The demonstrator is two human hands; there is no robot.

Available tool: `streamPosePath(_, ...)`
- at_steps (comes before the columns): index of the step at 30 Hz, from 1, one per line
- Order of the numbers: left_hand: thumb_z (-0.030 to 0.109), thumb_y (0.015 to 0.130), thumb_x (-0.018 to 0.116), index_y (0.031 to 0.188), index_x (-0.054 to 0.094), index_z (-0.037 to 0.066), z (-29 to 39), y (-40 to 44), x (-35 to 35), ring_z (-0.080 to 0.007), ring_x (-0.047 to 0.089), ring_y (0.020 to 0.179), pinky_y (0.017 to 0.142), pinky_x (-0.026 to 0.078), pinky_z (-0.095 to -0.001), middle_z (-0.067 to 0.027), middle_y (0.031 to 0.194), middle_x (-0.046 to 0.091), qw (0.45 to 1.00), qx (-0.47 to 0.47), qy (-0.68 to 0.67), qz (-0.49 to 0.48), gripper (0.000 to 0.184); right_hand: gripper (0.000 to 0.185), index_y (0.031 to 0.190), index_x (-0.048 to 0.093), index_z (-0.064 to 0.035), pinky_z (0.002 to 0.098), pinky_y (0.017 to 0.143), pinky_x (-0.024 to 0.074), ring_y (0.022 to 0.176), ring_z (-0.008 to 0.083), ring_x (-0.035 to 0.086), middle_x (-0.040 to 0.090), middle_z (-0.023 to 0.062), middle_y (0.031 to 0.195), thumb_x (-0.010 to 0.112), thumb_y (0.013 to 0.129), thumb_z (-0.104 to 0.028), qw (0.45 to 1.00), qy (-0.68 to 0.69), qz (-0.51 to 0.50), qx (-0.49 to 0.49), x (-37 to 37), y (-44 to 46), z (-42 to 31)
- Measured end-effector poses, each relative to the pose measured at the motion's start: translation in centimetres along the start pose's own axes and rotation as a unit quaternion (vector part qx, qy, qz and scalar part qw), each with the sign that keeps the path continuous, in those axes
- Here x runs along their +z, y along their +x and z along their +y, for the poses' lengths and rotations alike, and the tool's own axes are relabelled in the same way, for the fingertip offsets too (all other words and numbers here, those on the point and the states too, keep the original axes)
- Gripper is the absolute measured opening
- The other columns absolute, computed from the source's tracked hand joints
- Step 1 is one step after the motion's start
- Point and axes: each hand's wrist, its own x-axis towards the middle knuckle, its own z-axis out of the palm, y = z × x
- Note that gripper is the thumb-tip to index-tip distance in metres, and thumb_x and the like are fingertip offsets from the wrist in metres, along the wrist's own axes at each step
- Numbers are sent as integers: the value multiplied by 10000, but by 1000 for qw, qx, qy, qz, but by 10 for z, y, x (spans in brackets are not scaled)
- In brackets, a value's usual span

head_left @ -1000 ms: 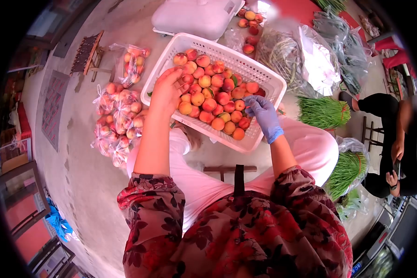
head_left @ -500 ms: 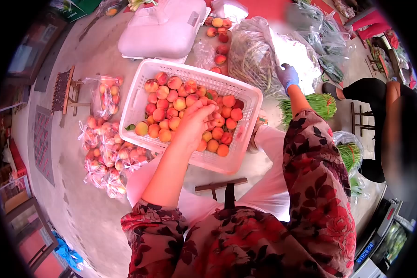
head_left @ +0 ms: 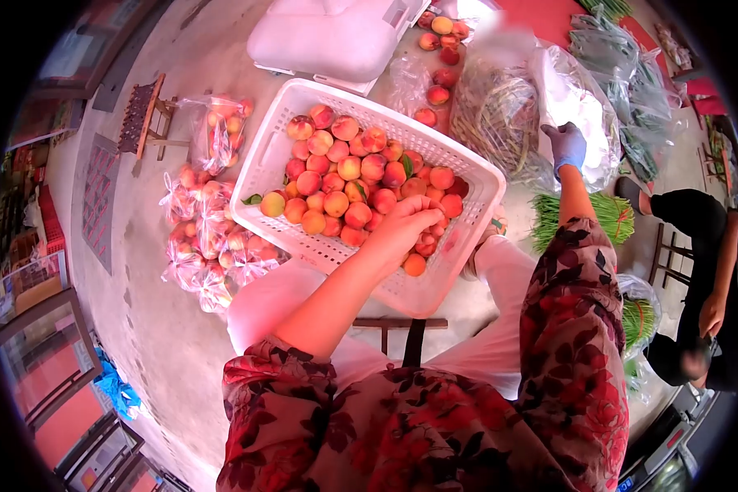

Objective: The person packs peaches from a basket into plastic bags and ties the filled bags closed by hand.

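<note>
A white perforated basket (head_left: 275,135) full of peaches (head_left: 348,168) sits in front of my knees. My left hand (head_left: 410,221) is bare and reaches into its right half, fingers curled over a peach that they mostly hide. Further right, my right hand (head_left: 567,148) wears a thin blue-violet glove. Its fingers are bent at the edge of a bright, overexposed white plastic bag (head_left: 584,107); the exact grip is hard to see. Beside it stands a large clear bag of long green stalks (head_left: 496,111).
Tied bags of peaches (head_left: 209,230) lie left of the basket, near a small stool (head_left: 143,119). A pale lidded box (head_left: 328,37) stands behind. Loose peaches (head_left: 439,94) and green bundles (head_left: 594,217) lie on the floor. Another person (head_left: 697,246) is at the right.
The view has shifted, so the scene sits further right. My left hand has gone lower and further right among the peaches, its fingers now down on them. My gloved hand stays by the white bag.
</note>
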Motion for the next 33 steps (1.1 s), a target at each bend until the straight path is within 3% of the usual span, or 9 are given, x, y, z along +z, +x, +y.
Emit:
streamPosePath(8,126,856,509,917,521,78,5,-5,2,-95,533,773,658,435,-241,-8,852,552,999,16,16,24,78,279,836,636,-13,375,672,461,724,328,603,623,180,769,610,744,-275,972,45,190,-129,-47,10,-38)
streamPosePath(13,240,864,526,995,507,45,20,-3,23,-139,563,854,731,461,-265,-58,901,564,990,80,-113,15,236,352,678,521,-29,385,546,422,568,297,532,552,122,617,693,682,-336,959,90,72,-258,-108,-80,-128)
streamPosePath(19,175,836,543,1099,512,-9,38,0,30,-230,595,836,726,499,-336,-126,968,594,978,91,-161,-94,323,262,838,537,-75,381,701,441,760,250,565,549,83,760,655,679,-247,774,-137,-194,-587,-93,-262,-138)
streamPosePath(20,131,831,538,1074,533,-10,36,-1,26,-222,602,798,695,507,-326,-119,933,605,996,81,-19,-40,282,309,878,545,-80,378,732,434,780,249,563,558,81,790,667,666,-269,760,-59,-225,-607,-96,-262,-135)
streamPosePath(22,98,820,545,1050,552,-10,25,-1,24,-178,594,771,667,504,-296,-92,899,606,975,78,-197,-72,254,410,957,561,-90,371,796,419,822,247,558,578,79,850,692,639,-312,713,96,-285,-634,-107,-254,-121)
streamPosePath(26,142,819,570,1091,547,15,27,-11,7,-151,588,794,662,499,-275,-67,928,599,981,123,-101,-114,301,835,1069,516,-51,459,973,276,1162,369,355,449,180,1193,794,390,-449,883,62,-37,-463,-114,-218,-111)
streamPosePath(28,149,831,559,1103,540,19,27,-28,18,-148,588,800,666,493,-264,-61,931,599,976,159,-66,-131,303,948,1153,475,-45,508,1009,192,1227,422,247,278,209,1330,802,353,-435,858,-63,-58,-506,-89,-210,-107)
streamPosePath(30,156,842,547,1116,534,23,30,-41,29,-145,587,807,671,486,-253,-54,934,599,967,201,-33,-151,304,616,1028,590,-92,508,1034,140,1229,390,282,556,159,1066,719,536,-440,830,-177,-152,-507,-43,-210,-104)
streamPosePath(33,145,857,526,1117,526,26,28,-38,15,-149,588,810,682,479,-246,-58,946,596,981,162,-48,-91,286,285,923,614,-123,468,911,337,996,303,523,629,118,819,589,714,-315,862,-66,57,-500,-31,-203,-111)
